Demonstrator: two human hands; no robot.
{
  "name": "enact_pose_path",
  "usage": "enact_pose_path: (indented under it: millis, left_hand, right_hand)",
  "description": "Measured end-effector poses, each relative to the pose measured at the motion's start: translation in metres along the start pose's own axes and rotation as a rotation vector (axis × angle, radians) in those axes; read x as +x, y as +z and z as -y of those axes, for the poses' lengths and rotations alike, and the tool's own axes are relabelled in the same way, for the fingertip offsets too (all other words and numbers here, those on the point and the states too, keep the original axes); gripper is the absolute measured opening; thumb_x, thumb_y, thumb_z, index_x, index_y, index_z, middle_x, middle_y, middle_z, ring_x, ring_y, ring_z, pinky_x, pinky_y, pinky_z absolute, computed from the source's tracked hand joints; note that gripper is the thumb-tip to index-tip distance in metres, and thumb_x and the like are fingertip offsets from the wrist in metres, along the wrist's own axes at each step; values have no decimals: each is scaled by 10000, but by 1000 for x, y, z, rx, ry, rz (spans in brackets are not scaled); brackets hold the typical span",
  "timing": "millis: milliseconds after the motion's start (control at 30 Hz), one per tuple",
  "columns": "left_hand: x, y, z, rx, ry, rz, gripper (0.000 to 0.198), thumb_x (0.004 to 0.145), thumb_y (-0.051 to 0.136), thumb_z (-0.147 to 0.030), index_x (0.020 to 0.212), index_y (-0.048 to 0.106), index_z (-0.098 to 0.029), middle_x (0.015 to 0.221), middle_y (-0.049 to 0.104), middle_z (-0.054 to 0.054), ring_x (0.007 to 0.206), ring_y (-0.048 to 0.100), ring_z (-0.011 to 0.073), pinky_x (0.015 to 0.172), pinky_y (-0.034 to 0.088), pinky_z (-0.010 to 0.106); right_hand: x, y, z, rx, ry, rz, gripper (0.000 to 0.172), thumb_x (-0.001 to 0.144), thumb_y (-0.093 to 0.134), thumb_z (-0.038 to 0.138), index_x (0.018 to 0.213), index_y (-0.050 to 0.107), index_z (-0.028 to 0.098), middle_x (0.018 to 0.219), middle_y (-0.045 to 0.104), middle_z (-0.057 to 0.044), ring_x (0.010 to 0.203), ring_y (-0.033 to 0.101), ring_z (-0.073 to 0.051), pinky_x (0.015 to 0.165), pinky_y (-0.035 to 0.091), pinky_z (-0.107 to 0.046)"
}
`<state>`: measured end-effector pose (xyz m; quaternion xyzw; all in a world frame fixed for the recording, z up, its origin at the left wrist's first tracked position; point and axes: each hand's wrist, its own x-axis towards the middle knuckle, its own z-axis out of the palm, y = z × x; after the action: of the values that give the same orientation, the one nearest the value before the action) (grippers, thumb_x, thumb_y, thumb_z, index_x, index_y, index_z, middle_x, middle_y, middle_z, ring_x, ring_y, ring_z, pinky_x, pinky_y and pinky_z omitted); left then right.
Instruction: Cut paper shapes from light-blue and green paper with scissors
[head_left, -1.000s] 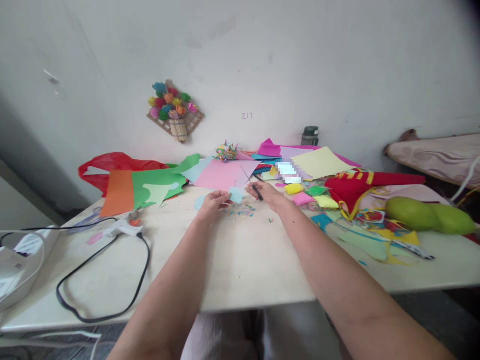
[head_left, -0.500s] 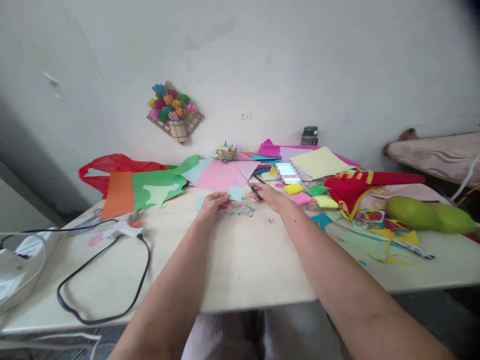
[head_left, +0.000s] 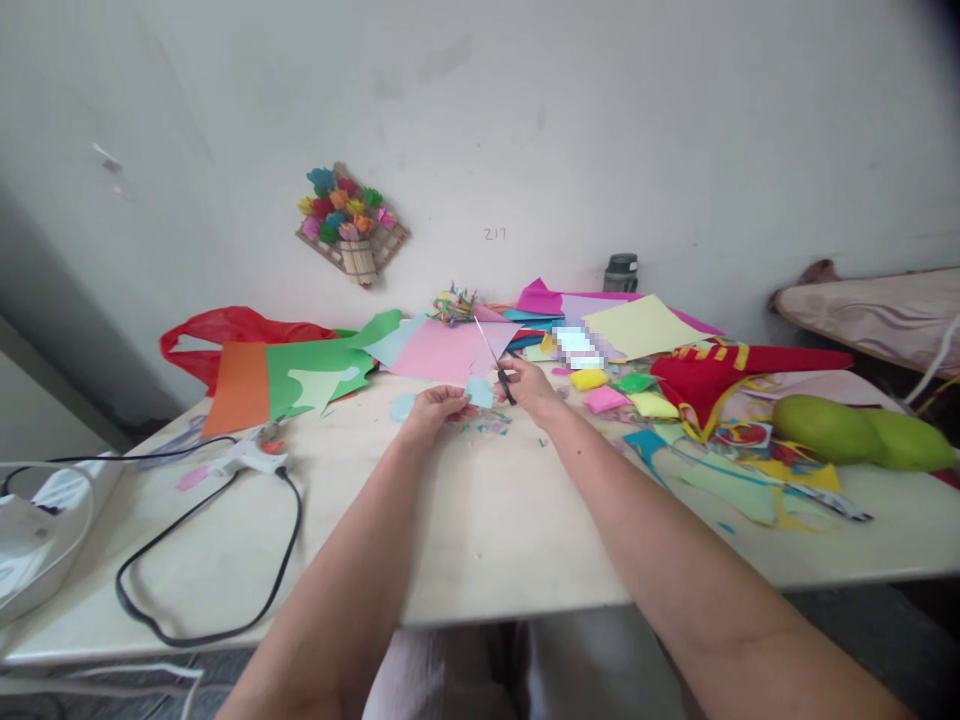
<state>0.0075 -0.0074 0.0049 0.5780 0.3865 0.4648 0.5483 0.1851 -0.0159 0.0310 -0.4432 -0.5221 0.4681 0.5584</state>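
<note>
My left hand (head_left: pixel 431 408) pinches a small light-blue paper piece (head_left: pixel 478 392) just above the table. My right hand (head_left: pixel 529 388) is closed round a pair of black-handled scissors (head_left: pixel 495 365), blades pointing up and away, right beside the blue piece. Small coloured paper scraps (head_left: pixel 487 424) lie on the table under both hands. A pink sheet (head_left: pixel 450 350) lies just behind them.
Green (head_left: pixel 315 365) and orange sheets (head_left: pixel 238 385) and a red plastic bag (head_left: pixel 225 328) lie at the left. A glue gun (head_left: pixel 244 458) with a black cord (head_left: pixel 202 560) lies front left. Red fabric (head_left: pixel 720 370), paper offcuts and a green gourd (head_left: pixel 855 432) fill the right side.
The scissors have swung upward, blades now pointing up toward the wall. My right hand has shifted slightly closer to the blue piece held by my left hand.
</note>
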Motion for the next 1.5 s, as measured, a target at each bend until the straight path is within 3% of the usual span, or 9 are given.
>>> enact_pose_path:
  millis: [167,300,533,700,933,1067,1400,1500]
  left_hand:
    - [-4,5,-5,14,-16,50,301,579,734,-373,703,587,-142,661,680,65,583,629,155,558,447,244]
    - [-4,13,-4,127,43,4,305,567,732,-383,577,519,-164,561,651,34,515,600,144,510,425,236]
    - [-1,24,2,377,179,-60,272,632,666,-359,533,483,-184,531,644,21,507,580,139,481,392,221]
    - [0,22,3,276,140,-49,290,639,660,-425,603,536,-166,573,656,31,514,579,129,507,416,223]
    - [-4,23,-3,100,84,-25,388,548,724,-462,620,470,-178,509,583,-29,546,635,173,496,461,237]
    - [-2,21,-4,19,72,-41,397,519,749,-448,694,539,-160,591,640,7,566,639,172,551,498,268]
    - [2,8,-3,-210,79,-147,361,554,757,-370,746,568,-131,633,657,32,640,660,180,612,511,267]
    - [2,7,-3,-243,83,-192,351,566,754,-349,767,563,-134,636,655,28,662,661,177,632,513,270]
  right_hand:
    - [1,-1,-3,-34,-28,57,391,522,713,153,878,550,146,532,553,54,427,502,-77,454,427,-208]
    - [1,-2,-4,-39,-43,96,388,528,692,147,893,559,145,576,576,38,455,519,-84,481,451,-224]
    - [3,-8,-3,-43,-39,76,368,540,625,71,897,562,140,549,562,53,438,504,-80,476,452,-224]
    - [2,-8,-1,-16,-53,78,363,549,635,84,899,547,129,539,571,50,428,501,-73,465,446,-216]
    - [0,-5,0,-18,-61,116,346,526,654,106,857,559,141,564,574,52,417,502,-67,445,421,-203]
    - [-1,-4,0,-6,-36,147,369,528,679,130,876,556,139,549,569,57,414,508,-69,464,416,-205]
    - [-3,-6,-4,-154,34,218,268,695,630,383,802,538,155,515,555,32,353,449,-44,331,237,-151]
    - [-5,-4,-4,-185,55,245,289,686,645,387,829,546,156,507,537,44,349,443,-44,330,255,-151]
